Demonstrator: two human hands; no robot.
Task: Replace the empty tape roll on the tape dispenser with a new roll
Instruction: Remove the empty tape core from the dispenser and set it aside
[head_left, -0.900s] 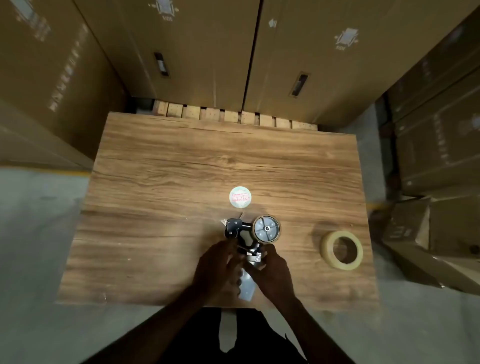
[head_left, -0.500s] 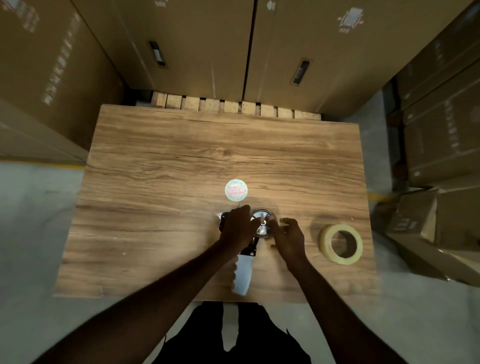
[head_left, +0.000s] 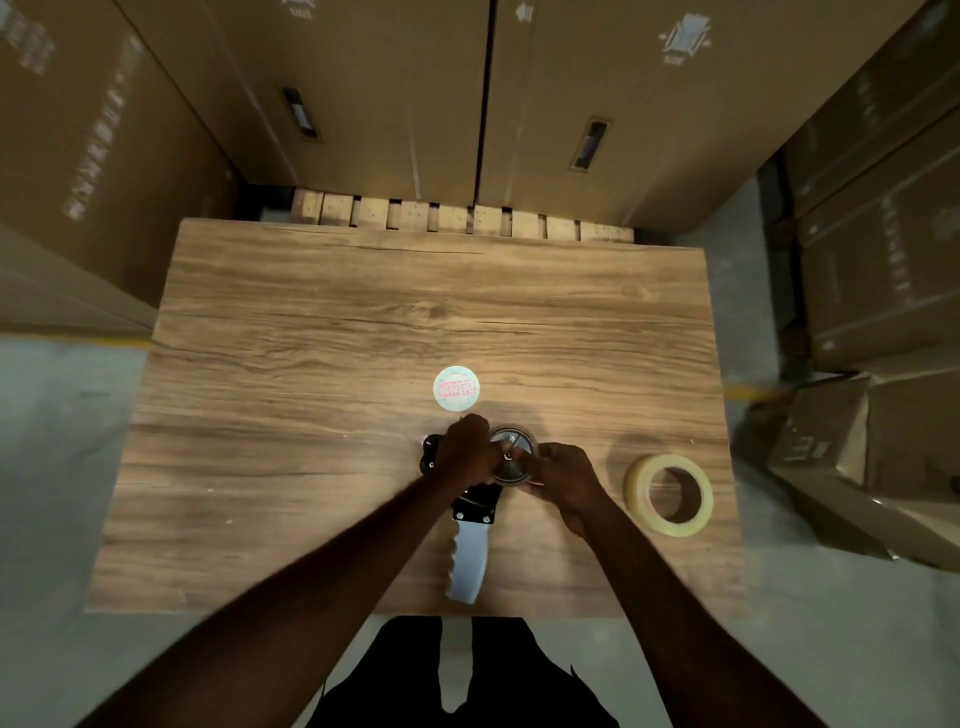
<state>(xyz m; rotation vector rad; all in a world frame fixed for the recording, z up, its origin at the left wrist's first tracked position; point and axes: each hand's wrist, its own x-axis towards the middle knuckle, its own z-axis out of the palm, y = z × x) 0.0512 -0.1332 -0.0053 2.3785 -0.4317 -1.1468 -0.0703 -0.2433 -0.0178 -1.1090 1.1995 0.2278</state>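
Note:
A tape dispenser (head_left: 470, 556) with a pale grey handle and black frame lies on the wooden table (head_left: 311, 415), handle toward me. My left hand (head_left: 464, 451) presses down on its black head. My right hand (head_left: 563, 480) grips the empty roll (head_left: 511, 457) on the dispenser's hub, fingers around its right rim. A new roll of pale yellow tape (head_left: 668, 493) lies flat on the table to the right of my right hand, apart from it.
A small round white sticker disc (head_left: 456, 388) lies just beyond the dispenser. Tall cardboard boxes (head_left: 571, 104) stand behind and on both sides of the table. More boxes (head_left: 857, 467) sit on the floor at the right.
Both hands moved from the dispenser's handle up to its head. The left hand now covers the black frame and the right hand has closed on the empty roll.

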